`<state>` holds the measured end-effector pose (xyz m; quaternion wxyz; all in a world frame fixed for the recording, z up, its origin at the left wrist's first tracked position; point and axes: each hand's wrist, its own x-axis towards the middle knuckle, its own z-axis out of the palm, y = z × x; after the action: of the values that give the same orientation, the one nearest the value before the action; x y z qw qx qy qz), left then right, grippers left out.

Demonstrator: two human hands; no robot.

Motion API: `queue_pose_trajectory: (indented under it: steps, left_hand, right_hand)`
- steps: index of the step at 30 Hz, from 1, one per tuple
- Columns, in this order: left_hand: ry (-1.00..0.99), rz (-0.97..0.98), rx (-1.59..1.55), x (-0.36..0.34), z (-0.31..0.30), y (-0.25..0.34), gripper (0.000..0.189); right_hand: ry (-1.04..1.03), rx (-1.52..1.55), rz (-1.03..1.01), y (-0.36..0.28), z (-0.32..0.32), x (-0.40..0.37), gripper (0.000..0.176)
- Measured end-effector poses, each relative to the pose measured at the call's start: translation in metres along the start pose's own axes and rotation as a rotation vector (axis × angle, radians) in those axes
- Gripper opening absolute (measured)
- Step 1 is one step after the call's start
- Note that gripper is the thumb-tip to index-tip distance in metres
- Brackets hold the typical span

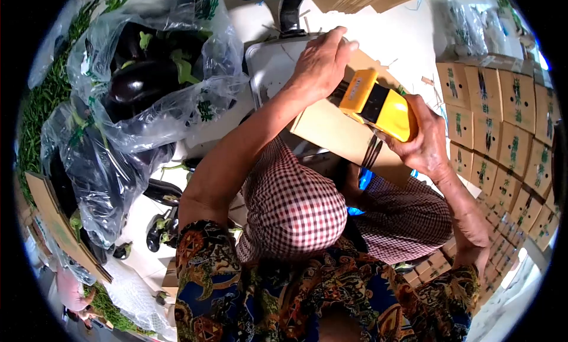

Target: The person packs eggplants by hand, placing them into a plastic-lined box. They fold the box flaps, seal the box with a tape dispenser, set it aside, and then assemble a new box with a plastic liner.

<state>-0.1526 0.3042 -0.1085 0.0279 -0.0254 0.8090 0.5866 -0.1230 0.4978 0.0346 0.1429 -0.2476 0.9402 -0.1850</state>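
My right hand (425, 138) is closed around a yellow and black tape dispenser (395, 116), held over a cardboard box (338, 135). The dispenser's yellow front end points toward my left hand. My left hand (319, 67) lies at the far left side of the box, its fingers stretched forward and holding nothing that I can see. Dark printed marks show on the near side of the box. Beneath and behind it is a grey metal platform (260, 61) with a black post (291, 16), like a weighing scale.
On the left, clear plastic bags (204, 105) hold dark eggplants (142, 81), with loose eggplants (157, 231) on the floor nearby. Green peppers or beans (35, 123) are heaped at the far left. Stacked printed cardboard boxes (485, 99) line the right. Another person (74, 289) shows at lower left.
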Motion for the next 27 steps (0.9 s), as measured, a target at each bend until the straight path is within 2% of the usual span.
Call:
queue_pose_trajectory:
  steps: [2,3,4,5,6,7,8,9,11,12,14,16,18,19,25,27]
  left_hand:
    - [-0.015,0.148,0.273,-0.007,-0.01,0.018,0.061]
    - [-0.001,0.023,0.257,-0.003,-0.006,0.019,0.061]
    - [0.02,-0.013,0.3,0.001,0.002,0.011,0.059]
    - [0.007,-0.107,0.181,0.004,0.002,0.009,0.057]
    - [-0.01,-0.2,0.063,0.004,0.001,0.007,0.054]
    - [0.061,-0.172,0.072,0.001,0.003,0.005,0.05]
    - [0.076,0.017,0.26,-0.006,-0.001,0.003,0.049]
    - [0.123,0.126,0.378,-0.003,0.0,-0.006,0.048]
    - [0.235,0.277,0.641,-0.004,0.001,0.006,0.043]
    - [0.104,0.109,0.653,-0.008,-0.002,0.011,0.046]
    - [0.097,0.065,0.836,-0.006,-0.002,0.01,0.049]
    - [0.022,0.003,0.886,-0.004,-0.008,0.011,0.05]
    - [0.087,0.088,0.81,-0.003,-0.008,0.006,0.047]
    - [0.108,0.129,0.803,-0.003,-0.008,0.006,0.047]
    - [0.146,0.257,0.756,-0.002,-0.012,0.0,0.041]
    - [0.113,0.16,0.737,-0.004,-0.011,0.007,0.04]
  right_hand:
    - [-0.021,0.04,0.016,0.007,0.002,-0.001,0.05]
    - [0.002,0.014,-0.033,0.011,0.003,-0.001,0.049]
    - [0.027,-0.015,-0.08,0.013,0.004,-0.001,0.048]
    - [0.001,-0.032,-0.054,0.013,0.005,0.0,0.047]
    - [-0.061,0.011,0.054,0.008,0.003,0.0,0.047]
    - [-0.025,-0.008,-0.043,0.017,0.006,-0.001,0.047]
    - [0.013,-0.027,-0.14,0.019,0.006,-0.001,0.047]
    - [-0.096,0.016,-0.07,0.019,-0.009,-0.005,0.048]
    - [-0.126,0.0,-0.055,0.04,-0.013,-0.02,0.048]
    - [-0.146,-0.007,-0.044,0.052,-0.016,-0.031,0.048]
    - [-0.111,0.047,-0.017,0.074,-0.033,-0.063,0.038]
    - [0.008,-0.037,-0.016,0.108,-0.039,-0.099,0.039]
    - [0.045,0.018,0.023,0.134,-0.041,-0.128,0.043]
    - [0.023,0.022,0.117,0.144,-0.041,-0.141,0.046]
    - [0.046,0.177,0.155,0.191,-0.007,-0.17,0.051]
    - [0.046,0.194,0.17,0.198,0.003,-0.169,0.053]
